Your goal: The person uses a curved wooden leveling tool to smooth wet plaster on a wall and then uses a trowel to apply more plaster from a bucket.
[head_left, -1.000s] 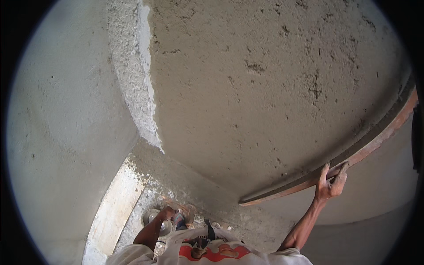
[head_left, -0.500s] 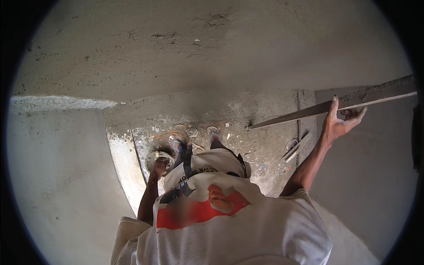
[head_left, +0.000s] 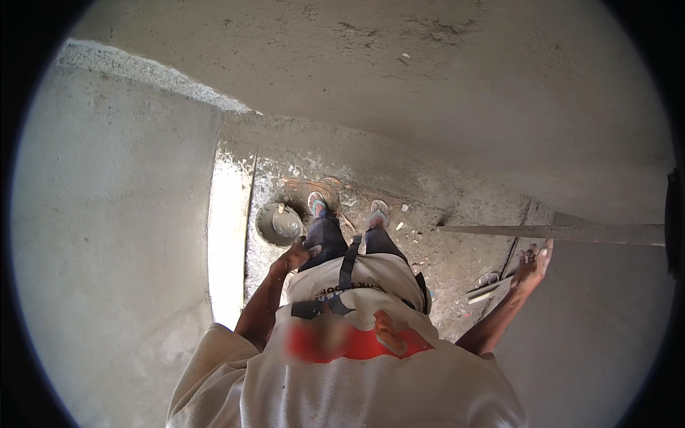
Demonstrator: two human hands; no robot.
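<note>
At the far left rises a smooth grey wall [head_left: 128, 192], with a rough, pale strip of plaster [head_left: 150, 73] slanting along its top edge. Next comes a bright whitish ledge [head_left: 230, 242], and just beside it on the stained floor [head_left: 417, 267] stands a round bucket [head_left: 264, 230] whose pale grey contents are unclear. The left hand [head_left: 296, 254] hangs near the bucket, in front of the left thigh, its fingers loosely bent and half open, with nothing visible in its hold. The person wears a pale printed T-shirt [head_left: 300, 389], dark trousers [head_left: 325, 239] and flip-flops. Above the feet spreads a pitted, plastered wall [head_left: 342, 71]. Further right, narrow wooden offcuts [head_left: 489, 289] lie on the floor. The right hand [head_left: 531, 268] is raised just beyond them, partly open, some fingers curled and one extended up toward a long straightedge [head_left: 564, 232]; whether that fingertip touches it cannot be told. The straightedge runs nearly level across the picture to the far right, its thin end over the floor.
</note>
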